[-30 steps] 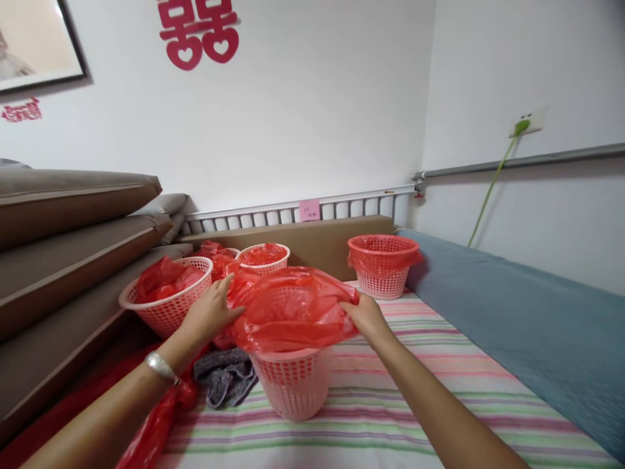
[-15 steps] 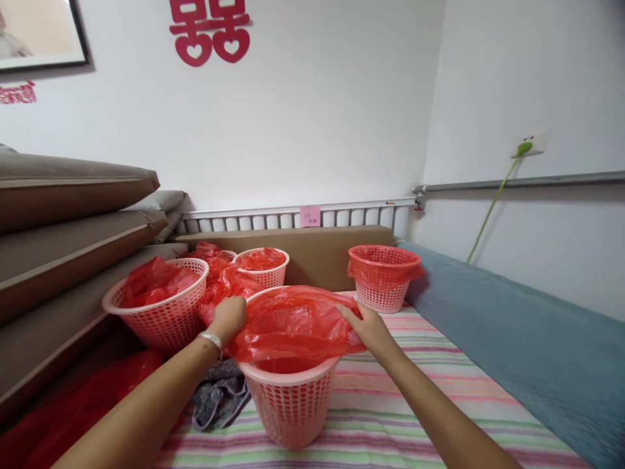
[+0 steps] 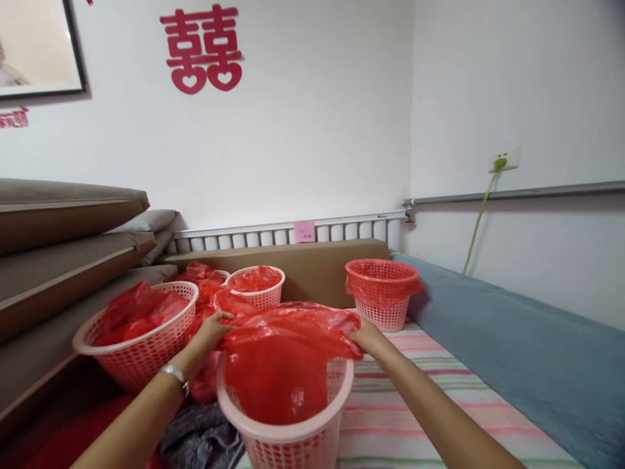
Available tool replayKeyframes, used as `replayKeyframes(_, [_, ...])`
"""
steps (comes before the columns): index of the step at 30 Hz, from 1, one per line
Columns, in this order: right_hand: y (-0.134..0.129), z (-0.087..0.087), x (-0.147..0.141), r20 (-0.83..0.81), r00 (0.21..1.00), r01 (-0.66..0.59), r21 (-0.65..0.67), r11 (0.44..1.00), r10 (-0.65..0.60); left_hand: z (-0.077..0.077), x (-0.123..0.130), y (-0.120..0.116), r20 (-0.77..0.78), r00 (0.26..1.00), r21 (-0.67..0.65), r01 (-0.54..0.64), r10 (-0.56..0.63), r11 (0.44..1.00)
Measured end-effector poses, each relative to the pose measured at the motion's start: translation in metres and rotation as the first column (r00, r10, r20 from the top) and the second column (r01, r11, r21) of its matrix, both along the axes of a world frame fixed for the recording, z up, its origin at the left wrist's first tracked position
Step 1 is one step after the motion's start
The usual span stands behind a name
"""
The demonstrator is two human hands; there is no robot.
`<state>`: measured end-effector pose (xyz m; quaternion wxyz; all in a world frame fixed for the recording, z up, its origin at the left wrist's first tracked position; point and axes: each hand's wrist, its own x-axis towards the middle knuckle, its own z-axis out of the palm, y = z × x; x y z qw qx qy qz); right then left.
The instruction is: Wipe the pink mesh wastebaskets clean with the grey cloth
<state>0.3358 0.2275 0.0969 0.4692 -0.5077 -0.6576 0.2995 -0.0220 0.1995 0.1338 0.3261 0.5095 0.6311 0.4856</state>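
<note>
A red plastic bag (image 3: 283, 371) hangs partly inside the pink basket (image 3: 293, 433) in front of me, its upper part bunched above the far rim. My left hand (image 3: 217, 330) grips the bag's left edge, and a bracelet circles that wrist. At the bag's right edge, my right hand (image 3: 368, 337) is closed on the plastic. Both hands are raised above the basket's rim. The bag's lower part shows through the holes in the basket wall.
A basket with a red bag over its rim (image 3: 383, 293) stands back right. At left are a bag-filled basket (image 3: 141, 352), a smaller one behind (image 3: 258, 296), a dark grey cloth (image 3: 202, 436) and stacked cushions (image 3: 58, 267). A striped sheet (image 3: 420, 404) covers the surface.
Both hands have lifted the bag's edge up and away from the basket, so the near rim and inside show more. The view has tilted up and shifted slightly.
</note>
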Motion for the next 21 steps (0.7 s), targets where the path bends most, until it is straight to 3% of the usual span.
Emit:
replayKeyframes(3, [-0.004, 0.040, 0.002, 0.011, 0.995, 0.096, 0.137, 0.986, -0.098, 0.001, 0.000, 0.002, 0.037, 0.997, 0.015, 0.073, -0.074, 0.997])
replayKeyframes(5, [-0.010, 0.069, -0.004, 0.072, 0.982, 0.145, 0.322, 0.936, -0.176, 0.002, -0.001, 0.002, 0.030, 0.994, 0.018, 0.105, -0.106, 0.994])
replayKeyframes(7, [-0.014, 0.089, -0.019, 0.271, 0.948, 0.031, 0.440, 0.897, -0.165, 0.002, -0.002, 0.003, 0.005, 0.993, 0.005, 0.116, -0.116, 0.993])
replayKeyframes(8, [-0.013, 0.092, -0.029, 0.401, 0.903, -0.038, 0.434, 0.900, -0.155, 0.002, -0.003, 0.004, -0.024, 0.993, -0.006, 0.112, -0.112, 0.994])
replayKeyframes(10, [-0.004, 0.089, -0.050, 0.618, 0.776, -0.084, 0.302, 0.950, -0.128, 0.001, -0.004, 0.005, -0.099, 0.989, 0.009, 0.111, -0.110, 0.994])
replayKeyframes(12, [0.014, 0.076, -0.065, 0.716, 0.691, -0.027, 0.158, 0.987, -0.096, 0.001, -0.006, 0.007, -0.175, 0.977, 0.085, 0.134, -0.118, 0.987])
replayKeyframes(16, [0.055, 0.048, -0.073, 0.702, 0.711, -0.020, 0.070, 0.997, -0.035, 0.000, -0.011, 0.012, -0.274, 0.956, 0.220, 0.168, -0.105, 0.961])
replayKeyframes(21, [0.085, 0.037, -0.065, 0.647, 0.761, -0.065, 0.137, 0.988, -0.039, -0.009, -0.017, 0.024, -0.306, 0.948, 0.192, 0.150, -0.086, 0.970])
